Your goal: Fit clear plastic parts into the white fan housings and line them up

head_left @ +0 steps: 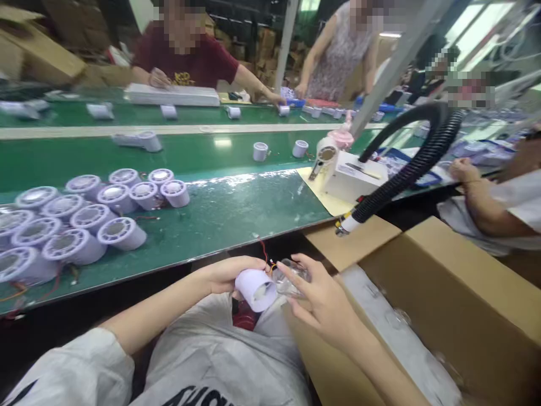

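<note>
My left hand (228,274) is closed around a lavender plastic cylinder (253,288), tilted so its open end faces right. Thin red and yellow wires (266,254) with a small connector stick out above it. My right hand (316,290) pinches a clear plastic cup-like piece (291,276) right beside that open end. Whether the two pieces touch, I cannot tell. Both hands are over my lap, just below the bench edge. A group of similar lavender cylinders (114,194) with wires stands on the green bench (220,220) to the left.
An open cardboard box (460,293) with clear pieces in white lining sits at my right. A black flexible hose (414,163) arches over a white device box (357,175). Beyond the green conveyor (203,152), two co-workers (190,62) work; another person's arm (482,192) is at right.
</note>
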A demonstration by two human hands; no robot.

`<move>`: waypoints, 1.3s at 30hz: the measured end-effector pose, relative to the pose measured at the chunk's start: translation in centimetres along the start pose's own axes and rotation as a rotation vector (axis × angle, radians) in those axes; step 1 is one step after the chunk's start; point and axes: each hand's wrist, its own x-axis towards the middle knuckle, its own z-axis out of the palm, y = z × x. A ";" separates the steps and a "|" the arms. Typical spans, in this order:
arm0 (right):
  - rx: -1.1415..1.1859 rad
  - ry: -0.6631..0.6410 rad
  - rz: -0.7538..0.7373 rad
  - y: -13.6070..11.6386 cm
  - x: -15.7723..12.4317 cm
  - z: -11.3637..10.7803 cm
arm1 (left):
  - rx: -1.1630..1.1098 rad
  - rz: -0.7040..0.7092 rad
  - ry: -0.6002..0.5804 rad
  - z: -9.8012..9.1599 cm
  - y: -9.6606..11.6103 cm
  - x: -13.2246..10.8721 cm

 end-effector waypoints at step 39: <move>0.660 0.121 0.209 0.0 -2.9 1.1 | 0.139 0.352 0.044 2.4 -2.9 -0.4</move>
